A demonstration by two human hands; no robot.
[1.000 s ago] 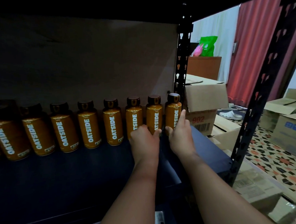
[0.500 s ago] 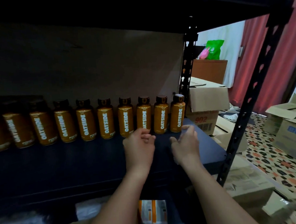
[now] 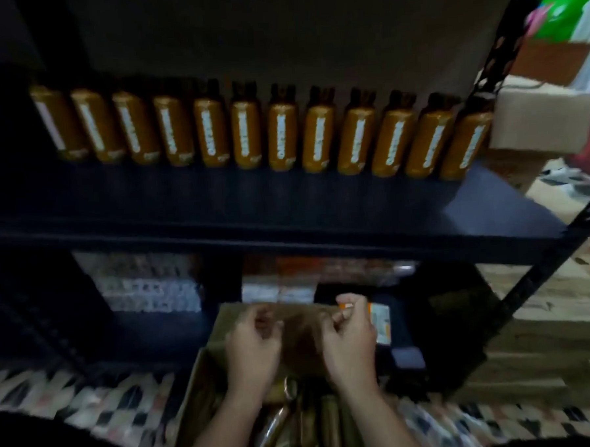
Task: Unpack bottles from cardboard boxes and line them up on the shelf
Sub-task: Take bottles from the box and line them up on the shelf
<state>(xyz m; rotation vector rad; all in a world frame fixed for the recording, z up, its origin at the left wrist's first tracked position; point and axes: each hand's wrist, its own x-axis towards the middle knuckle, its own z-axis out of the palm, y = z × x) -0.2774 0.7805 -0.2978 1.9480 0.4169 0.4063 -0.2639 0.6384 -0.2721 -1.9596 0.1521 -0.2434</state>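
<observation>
Bottles: upright row on shelf;
Left hand: loosely curled, empty, above cardboard box;
Right hand: likewise

There is one view only, from the camera on my head, so nothing is shared with a second angle. It looks forward and steeply down, tilted so the shelf crosses the upper half and slopes down toward the right. The row of bottles on it sits near, a little above the middle. My left hand and right hand are close under the lens, over the open cardboard box at the bottom edge. The wide lens bends the shelf post at the right, and everything is blurred
</observation>
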